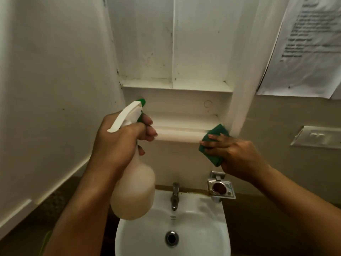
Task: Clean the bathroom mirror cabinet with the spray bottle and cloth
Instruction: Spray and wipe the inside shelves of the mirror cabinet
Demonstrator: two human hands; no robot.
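The white cabinet (177, 52) fills the wall ahead, with shelves inside and a rounded lower ledge (177, 134). My left hand (120, 141) grips the neck of a white spray bottle (134, 191) with a green nozzle, fingers curled over the trigger, nozzle aimed at the lower shelf. My right hand (236, 154) holds a folded green cloth (214, 133) against the right end of the lower ledge, beside the cabinet's open door edge (245, 71).
A white sink (203, 228) with a metal tap (175, 195) sits directly below my hands. A chrome holder (220, 188) is mounted right of the tap. A printed paper sheet (304, 48) and a switch plate (317, 136) hang on the right wall. The left wall stands close.
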